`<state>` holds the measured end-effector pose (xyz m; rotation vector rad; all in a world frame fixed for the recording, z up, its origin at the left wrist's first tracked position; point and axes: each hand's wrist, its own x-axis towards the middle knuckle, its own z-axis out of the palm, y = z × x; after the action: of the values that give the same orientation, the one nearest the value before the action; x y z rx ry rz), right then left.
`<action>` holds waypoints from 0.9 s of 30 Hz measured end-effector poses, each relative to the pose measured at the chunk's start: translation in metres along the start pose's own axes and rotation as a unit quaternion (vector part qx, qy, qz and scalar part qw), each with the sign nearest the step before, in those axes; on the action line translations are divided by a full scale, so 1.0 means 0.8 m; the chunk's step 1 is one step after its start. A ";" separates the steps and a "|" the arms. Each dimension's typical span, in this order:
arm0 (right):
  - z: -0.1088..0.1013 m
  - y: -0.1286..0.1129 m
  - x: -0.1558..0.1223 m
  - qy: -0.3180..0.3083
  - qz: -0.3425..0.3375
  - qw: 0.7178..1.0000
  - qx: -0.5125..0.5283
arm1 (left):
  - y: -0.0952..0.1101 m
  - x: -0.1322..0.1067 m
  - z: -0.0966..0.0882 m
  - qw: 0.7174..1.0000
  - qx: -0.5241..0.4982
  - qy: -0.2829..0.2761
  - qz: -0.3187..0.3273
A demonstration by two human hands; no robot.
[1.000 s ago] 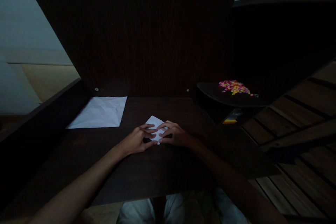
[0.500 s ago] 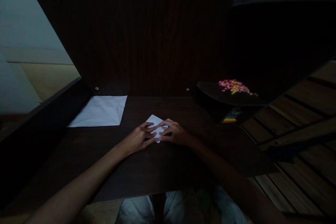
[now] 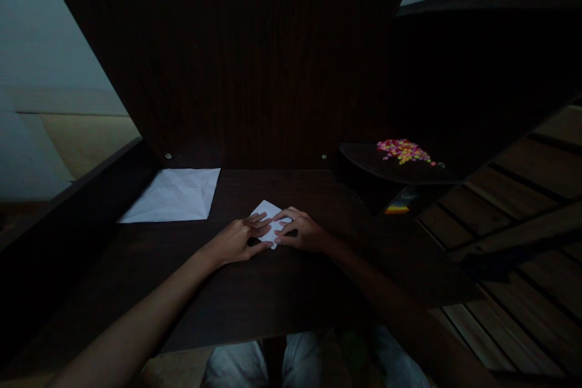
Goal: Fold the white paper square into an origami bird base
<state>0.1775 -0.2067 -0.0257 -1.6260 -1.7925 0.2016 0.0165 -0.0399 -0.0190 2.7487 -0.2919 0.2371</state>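
Note:
A small white piece of folded paper (image 3: 267,209) lies on the dark desk, turned so that one corner points away from me. My left hand (image 3: 239,239) rests on its left side, fingers stretched across the sheet and thumb near the front corner. From the right, my right hand (image 3: 302,230) has its fingers curved over the paper's right side, with index finger and thumb at its edges. The fingertips of both hands nearly meet at the middle. Much of the paper is hidden under the fingers, and the dim light hides its fold lines.
A larger creased white sheet (image 3: 175,197) lies at the back left, beside the desk's raised side panel (image 3: 77,185). Many small colourful pieces (image 3: 404,150) are heaped on a curved shelf (image 3: 364,154) at right. Below it is a rainbow-coloured item (image 3: 398,208). A tall board (image 3: 245,60) closes off the back.
My left fingers have shifted slightly on the paper, showing a little more of its white surface. The view has tilted a little; both hands stay in place.

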 end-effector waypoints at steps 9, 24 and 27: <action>-0.002 -0.001 0.001 -0.011 0.014 1.000 0.009 | 0.001 0.002 -0.006 1.000 0.005 -0.007 -0.002; 0.000 0.000 0.001 -0.005 0.016 1.000 0.007 | 0.001 0.004 0.002 0.999 -0.015 -0.017 -0.047; 0.000 0.000 0.001 -0.006 0.026 1.000 0.009 | 0.008 0.007 0.000 0.996 -0.030 -0.031 -0.082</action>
<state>0.1773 -0.2059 -0.0254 -1.6627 -1.7540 0.2507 0.0207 -0.0464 -0.0158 2.7053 -0.0870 0.0970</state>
